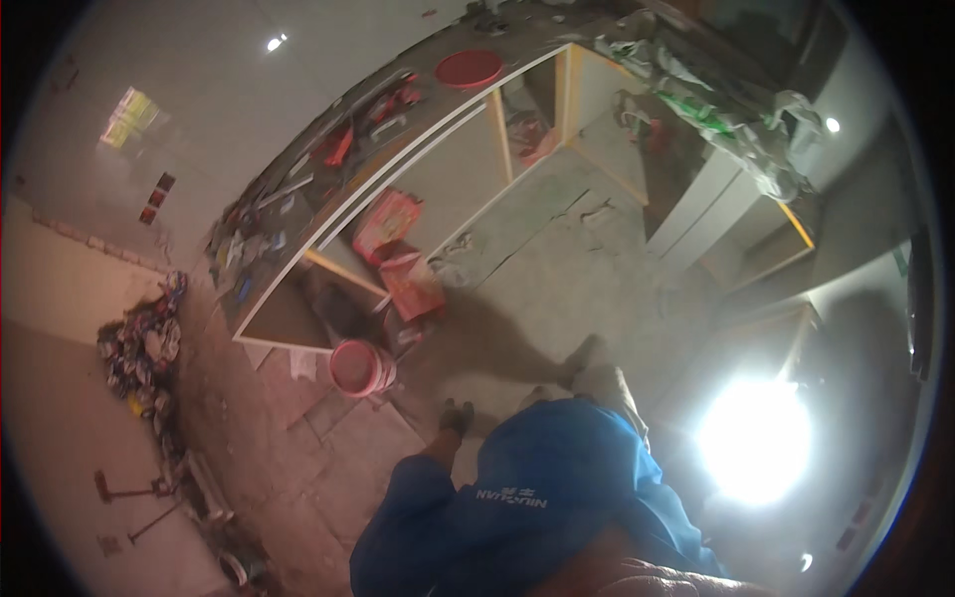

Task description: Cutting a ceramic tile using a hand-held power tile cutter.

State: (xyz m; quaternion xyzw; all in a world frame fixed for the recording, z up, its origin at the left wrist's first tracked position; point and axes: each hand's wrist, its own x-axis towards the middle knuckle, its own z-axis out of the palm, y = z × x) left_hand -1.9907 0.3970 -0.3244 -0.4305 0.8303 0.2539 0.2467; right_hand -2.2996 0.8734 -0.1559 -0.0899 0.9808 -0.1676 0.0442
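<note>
My left hand (457,416), in a dark glove, hangs beside my blue jacket (557,453) at the lower middle. Its small fingertips look slightly apart, and I see nothing held in it. The nearest thing is a reddish bucket (362,368), ahead and to the left, apart from the hand. Beyond the bucket, red packages (388,224) lie by the open front of a long, white-edged cabinet frame (373,189). My right arm is mostly hidden by my body, and the right hand is not seen.
A bright lamp (756,440) glares at the right. Tools and a round red lid (469,69) lie along the cabinet top. Crumpled wrapping (736,139) covers the far right counter. A debris heap (144,343) lies along the left wall. Loose boards (368,443) cover floor near the bucket.
</note>
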